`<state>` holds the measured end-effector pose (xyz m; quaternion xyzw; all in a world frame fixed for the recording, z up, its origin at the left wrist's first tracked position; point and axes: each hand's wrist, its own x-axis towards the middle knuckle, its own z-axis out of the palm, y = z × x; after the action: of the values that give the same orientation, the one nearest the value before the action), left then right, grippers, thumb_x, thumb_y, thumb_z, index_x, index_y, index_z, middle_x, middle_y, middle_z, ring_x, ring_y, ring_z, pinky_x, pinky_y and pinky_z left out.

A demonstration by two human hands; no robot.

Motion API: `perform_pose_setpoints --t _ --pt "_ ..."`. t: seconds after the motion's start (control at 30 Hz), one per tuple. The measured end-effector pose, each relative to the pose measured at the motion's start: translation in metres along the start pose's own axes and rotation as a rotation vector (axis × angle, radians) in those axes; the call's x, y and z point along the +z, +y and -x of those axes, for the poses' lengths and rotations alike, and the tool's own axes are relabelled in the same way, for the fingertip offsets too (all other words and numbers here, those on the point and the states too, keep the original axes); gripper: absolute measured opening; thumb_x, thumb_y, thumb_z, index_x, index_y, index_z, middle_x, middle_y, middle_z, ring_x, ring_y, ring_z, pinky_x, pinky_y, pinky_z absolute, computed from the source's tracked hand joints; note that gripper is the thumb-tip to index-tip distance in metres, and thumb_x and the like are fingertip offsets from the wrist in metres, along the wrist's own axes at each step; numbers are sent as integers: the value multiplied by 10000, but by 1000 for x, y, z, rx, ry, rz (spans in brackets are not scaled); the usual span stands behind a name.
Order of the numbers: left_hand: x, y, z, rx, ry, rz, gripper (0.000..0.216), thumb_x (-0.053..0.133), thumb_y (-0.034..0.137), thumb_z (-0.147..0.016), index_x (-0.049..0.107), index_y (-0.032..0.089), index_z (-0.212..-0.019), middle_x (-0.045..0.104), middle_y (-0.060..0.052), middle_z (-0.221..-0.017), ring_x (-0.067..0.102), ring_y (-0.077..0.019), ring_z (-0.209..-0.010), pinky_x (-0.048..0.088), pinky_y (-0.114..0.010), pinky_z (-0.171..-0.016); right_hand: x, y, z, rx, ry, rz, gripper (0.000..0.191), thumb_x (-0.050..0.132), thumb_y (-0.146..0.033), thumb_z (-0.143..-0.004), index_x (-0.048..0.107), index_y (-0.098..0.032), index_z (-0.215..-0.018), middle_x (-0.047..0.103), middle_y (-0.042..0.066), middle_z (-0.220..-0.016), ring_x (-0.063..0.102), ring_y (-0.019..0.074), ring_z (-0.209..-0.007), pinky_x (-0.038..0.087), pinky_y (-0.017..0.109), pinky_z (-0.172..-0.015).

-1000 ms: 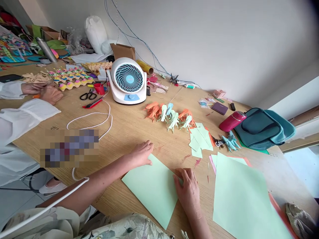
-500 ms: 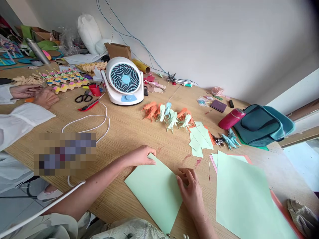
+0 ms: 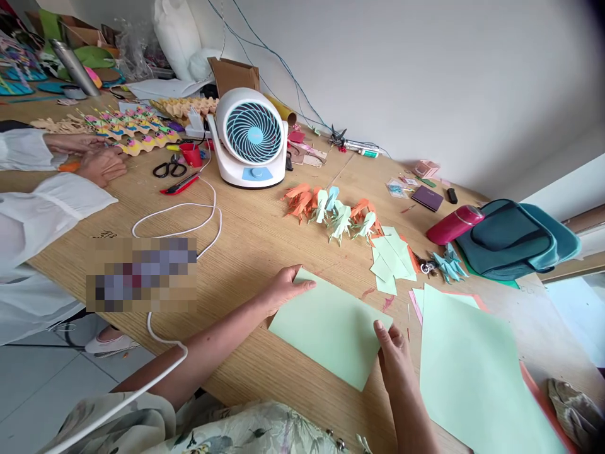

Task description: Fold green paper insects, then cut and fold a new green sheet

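Observation:
A light green paper sheet (image 3: 331, 328) lies on the wooden table (image 3: 255, 239) right in front of me. My left hand (image 3: 286, 287) pinches its far left corner between thumb and fingers. My right hand (image 3: 394, 350) grips the right corner, fingers closed on the edge. A bigger stack of light green sheets (image 3: 472, 378) lies to the right of it.
Folded orange and green paper figures (image 3: 333, 211), small cut green pieces (image 3: 392, 258), a white desk fan (image 3: 253, 142) with its white cable (image 3: 189, 221), scissors (image 3: 170, 169), a pink bottle (image 3: 454, 225) and a teal bag (image 3: 513, 239) lie beyond. Another person's hands (image 3: 101, 162) rest at left.
The green sheet has turned and shifted right and away from me. My right hand slid from its middle edge to the right corner; my left stays on the far corner.

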<state>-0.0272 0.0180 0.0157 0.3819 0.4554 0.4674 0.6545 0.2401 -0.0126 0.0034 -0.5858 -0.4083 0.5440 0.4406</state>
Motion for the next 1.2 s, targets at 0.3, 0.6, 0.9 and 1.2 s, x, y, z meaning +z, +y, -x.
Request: perform_pose_setpoints --t 0.3,0.6,0.9,1.2 --pt "-7 -11 -2 4 -5 44 405 726 519 -727 645 129 -798 641 -27 -718 595 -144 -628 450 -254 -588 20 -10 4 95 69 26 437 848 -504 -597 718 -145 -808 593 -8 -513 501 131 -434 345 244 -394" --pt "-6 -9 -2 13 46 -19 438 683 569 -748 613 142 -684 564 10 -601 535 -120 -550 409 -230 -517 8 9 -3 56 121 141 458 799 -550 -643 533 -191 -539 461 -50 -461 350 85 -419 267 243 -387" --pt "-7 -11 -2 -1 160 99 377 714 519 -741 653 147 -749 609 4 -634 595 -140 -584 458 -251 -561 10 7 -5 49 -18 -8 368 805 -505 -658 678 -163 -703 660 36 -684 547 155 -581 464 277 -512" --pt "-4 -7 4 -16 90 57 398 724 525 -726 663 138 -795 648 -22 -700 590 -136 -606 454 -249 -583 12 7 -2 64 48 -107 370 832 -493 -635 667 -165 -685 642 13 -598 547 144 -520 437 256 -463"
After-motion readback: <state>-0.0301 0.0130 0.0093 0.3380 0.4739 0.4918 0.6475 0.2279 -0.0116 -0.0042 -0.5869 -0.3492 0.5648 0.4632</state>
